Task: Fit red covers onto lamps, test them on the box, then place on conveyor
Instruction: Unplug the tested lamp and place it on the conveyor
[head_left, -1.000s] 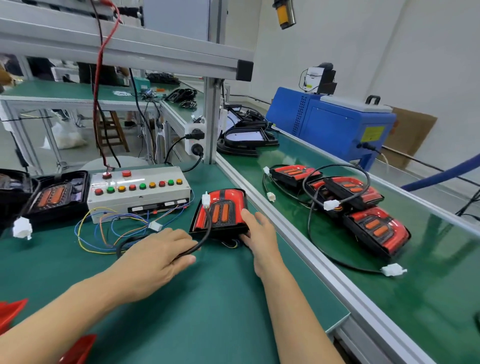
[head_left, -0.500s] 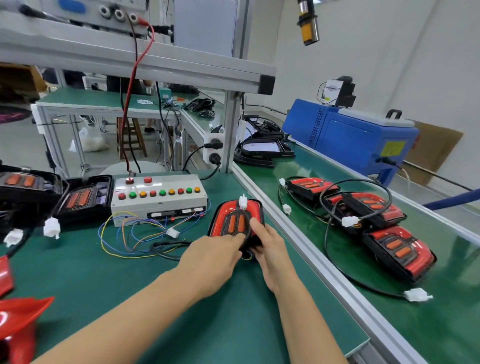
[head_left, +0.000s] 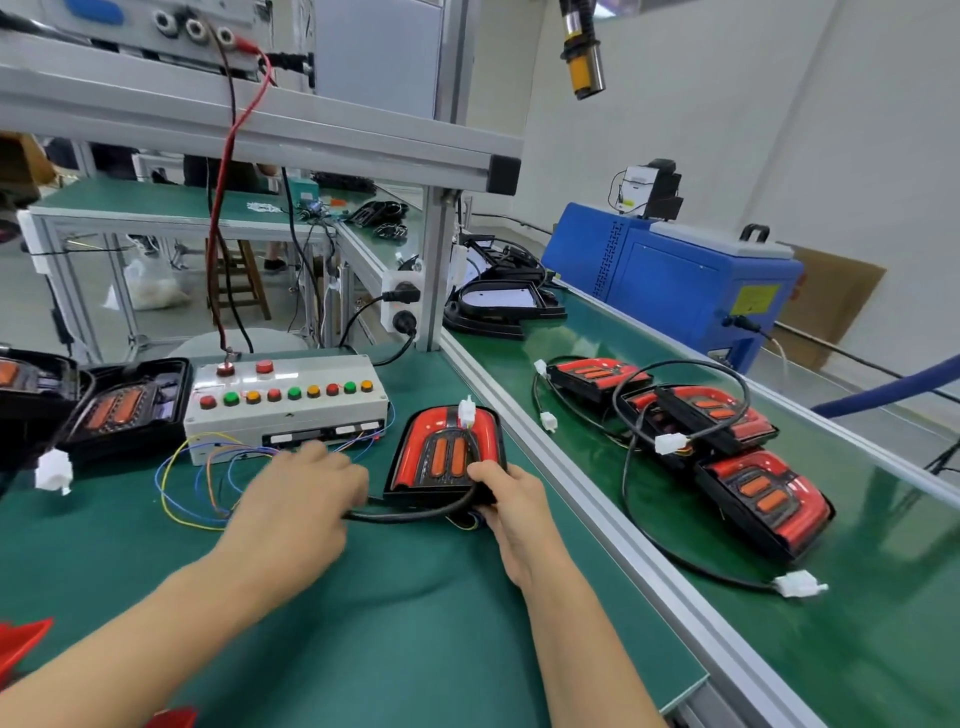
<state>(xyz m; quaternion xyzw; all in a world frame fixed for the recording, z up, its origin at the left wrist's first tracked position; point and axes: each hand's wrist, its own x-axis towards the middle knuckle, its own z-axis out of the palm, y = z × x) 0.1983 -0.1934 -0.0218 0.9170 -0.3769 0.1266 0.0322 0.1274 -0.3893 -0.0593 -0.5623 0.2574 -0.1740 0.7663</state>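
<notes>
Head view: right hand (head_left: 511, 501) grips the lamp (head_left: 448, 453) beside the box (head_left: 287, 406); left hand (head_left: 306, 491) blurred, grip unclear.

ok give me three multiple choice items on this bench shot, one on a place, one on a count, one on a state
1. Where does the red-covered lamp under the right hand lie?
A. on the green bench mat
B. on the conveyor
C. on the blue machine

2. How many red-covered lamps lie on the green conveyor belt?
A. one
B. three
C. five

3. What is the right hand doing?
A. hanging idle
B. pressing a button
C. gripping the lamp's near corner

Key: 1 A, the red-covered lamp sits beside the white button box; 2 B, three lie in a row; 3 C, its fingers curl round the corner.
</notes>
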